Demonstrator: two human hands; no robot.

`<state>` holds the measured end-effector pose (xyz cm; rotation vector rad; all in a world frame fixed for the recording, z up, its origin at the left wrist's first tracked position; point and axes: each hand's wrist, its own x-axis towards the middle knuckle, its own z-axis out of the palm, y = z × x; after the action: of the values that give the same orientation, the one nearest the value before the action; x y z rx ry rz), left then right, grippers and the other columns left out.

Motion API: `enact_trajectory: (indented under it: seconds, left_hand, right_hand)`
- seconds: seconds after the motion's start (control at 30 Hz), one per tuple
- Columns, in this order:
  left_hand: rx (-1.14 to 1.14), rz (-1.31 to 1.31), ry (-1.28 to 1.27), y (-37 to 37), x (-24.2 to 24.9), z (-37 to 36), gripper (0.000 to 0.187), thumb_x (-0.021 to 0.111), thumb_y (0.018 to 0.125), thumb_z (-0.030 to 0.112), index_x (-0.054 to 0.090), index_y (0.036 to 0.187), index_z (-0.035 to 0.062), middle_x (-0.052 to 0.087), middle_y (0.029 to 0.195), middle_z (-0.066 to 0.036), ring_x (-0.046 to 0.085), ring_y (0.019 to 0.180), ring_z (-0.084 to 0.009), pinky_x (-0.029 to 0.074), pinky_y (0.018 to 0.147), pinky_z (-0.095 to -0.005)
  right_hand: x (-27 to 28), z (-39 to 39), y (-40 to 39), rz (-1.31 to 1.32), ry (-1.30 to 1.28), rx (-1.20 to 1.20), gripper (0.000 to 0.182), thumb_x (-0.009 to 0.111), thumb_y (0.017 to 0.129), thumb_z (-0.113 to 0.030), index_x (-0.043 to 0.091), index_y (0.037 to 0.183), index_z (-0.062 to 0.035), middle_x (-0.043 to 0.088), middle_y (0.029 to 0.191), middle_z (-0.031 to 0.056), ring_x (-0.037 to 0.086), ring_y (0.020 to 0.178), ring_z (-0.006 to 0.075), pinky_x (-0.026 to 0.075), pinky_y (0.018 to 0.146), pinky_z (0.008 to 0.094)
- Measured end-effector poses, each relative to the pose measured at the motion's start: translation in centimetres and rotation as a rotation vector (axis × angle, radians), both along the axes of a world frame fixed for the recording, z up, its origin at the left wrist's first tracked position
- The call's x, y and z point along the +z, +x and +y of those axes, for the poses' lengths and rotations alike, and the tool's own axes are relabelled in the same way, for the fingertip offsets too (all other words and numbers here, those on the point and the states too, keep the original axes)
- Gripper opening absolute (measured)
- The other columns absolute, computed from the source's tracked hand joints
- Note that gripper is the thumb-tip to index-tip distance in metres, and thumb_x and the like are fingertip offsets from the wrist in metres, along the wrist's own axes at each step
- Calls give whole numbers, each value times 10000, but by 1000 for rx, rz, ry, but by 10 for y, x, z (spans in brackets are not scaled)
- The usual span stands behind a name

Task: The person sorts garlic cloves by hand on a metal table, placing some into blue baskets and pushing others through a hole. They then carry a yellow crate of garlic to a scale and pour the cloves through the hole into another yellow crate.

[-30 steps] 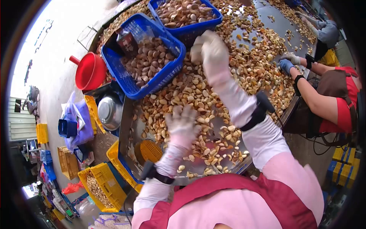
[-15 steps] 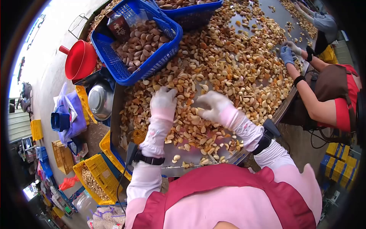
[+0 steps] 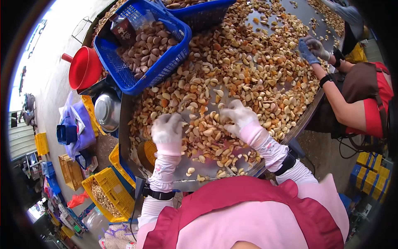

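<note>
Covering most of the metal table [image 3: 182, 167]: loose clove-like pieces [image 3: 265, 95]. Two blue baskets beyond: nearer basket [image 3: 176, 58] holds brownish pieces [image 3: 149, 47] plus a dark red packet [image 3: 124, 32]; farther basket [image 3: 205, 17] holds more. One red scoop [image 3: 85, 68]. Left hand [image 3: 166, 128] (gloved) now lower than before, fingers curled, grip unclear. Right hand [image 3: 238, 117] loosely open, fingers bent at the pieces.

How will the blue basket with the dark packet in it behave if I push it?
The blue basket should keep its shape, since its slatted walls look rigid. It may feel fairly heavy, with brown pieces piled inside. The dark packet propped near one end could topple.
</note>
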<state>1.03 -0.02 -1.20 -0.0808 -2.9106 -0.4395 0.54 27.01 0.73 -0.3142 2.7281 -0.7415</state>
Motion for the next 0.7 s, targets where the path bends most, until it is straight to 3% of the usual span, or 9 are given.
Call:
enact_trajectory:
  seconds: [0.07, 0.13, 0.33, 0.4, 0.43, 0.53, 0.6, 0.63, 0.7]
  left_hand:
    - [-44, -356, 384, 9, 11, 14, 247, 722, 864, 278, 733, 1075, 150, 651, 1112, -145, 668, 923, -323, 538, 771, -446]
    - [-180, -538, 105, 15, 11, 32, 331, 751, 842, 299, 697, 1112, 116, 667, 1027, -157, 673, 904, -363, 555, 770, -427]
    - [51, -410, 571, 34, -16, 10, 176, 672, 857, 83, 734, 1022, 76, 706, 937, -131, 698, 811, -273, 562, 757, -351]
    - [311, -540, 823, 29, -14, -6, 167, 667, 874, 72, 723, 1030, 51, 710, 928, -89, 679, 768, -195, 558, 736, -314]
    - [255, -463, 847, 26, -25, -15, 169, 680, 891, 79, 719, 1047, 24, 713, 966, -92, 662, 789, -163, 554, 758, -299]
    - [-55, -333, 987, 12, 18, 31, 182, 688, 898, 82, 721, 1066, 20, 714, 1014, -120, 678, 827, -173, 554, 779, -306]
    - [47, -137, 1001, -19, 0, 23, 213, 695, 893, 98, 724, 1097, 45, 703, 1023, -132, 695, 861, -222, 559, 797, -328]
    - [98, -32, 508, -40, -1, 11, 231, 700, 890, 134, 723, 1112, 71, 700, 1032, -139, 708, 884, -282, 570, 811, -364]
    - [79, -113, 181, -59, -15, 4, 244, 692, 881, 197, 728, 1101, 98, 683, 1018, -145, 684, 899, -344, 557, 794, -406]
  right_hand:
    - [4, -19, -1, 104, -56, 5, 415, 785, 777, -160, 688, 1181, -163, 613, 1075, 128, 677, 965, 325, 564, 831, 408]
    - [-6, -45, -10, 85, -221, 195, 385, 742, 822, -176, 681, 1202, -175, 614, 1061, 111, 676, 928, 314, 564, 805, 405]
    - [-25, -58, -12, 112, -31, 420, 122, 670, 876, -135, 671, 992, -96, 628, 937, 105, 665, 805, 286, 562, 744, 395]
    - [-3, -38, -17, -468, -505, -18, 176, 546, 951, -153, 670, 1000, -39, 650, 1039, 101, 704, 925, 199, 599, 725, 353]
    - [-35, -26, -20, -265, -579, -1, 235, 503, 970, -171, 653, 1039, -3, 658, 1012, 87, 690, 860, 147, 599, 650, 295]
    - [16, -53, -26, -808, -1143, -464, 245, 594, 953, -209, 678, 1091, -25, 667, 909, 28, 648, 754, 168, 542, 630, 246]
    - [-11, -71, -29, -790, -979, -367, 306, 594, 966, -243, 674, 1157, -18, 670, 920, 10, 670, 792, 164, 555, 644, 272]
    - [-38, -84, -31, -480, -795, -158, 335, 645, 932, -259, 674, 1175, -31, 696, 932, 62, 695, 809, 221, 571, 680, 335]
    - [-40, -105, -35, -60, -214, 55, 235, 597, 929, -181, 694, 1043, 1, 700, 1030, 191, 695, 946, 351, 566, 825, 406]
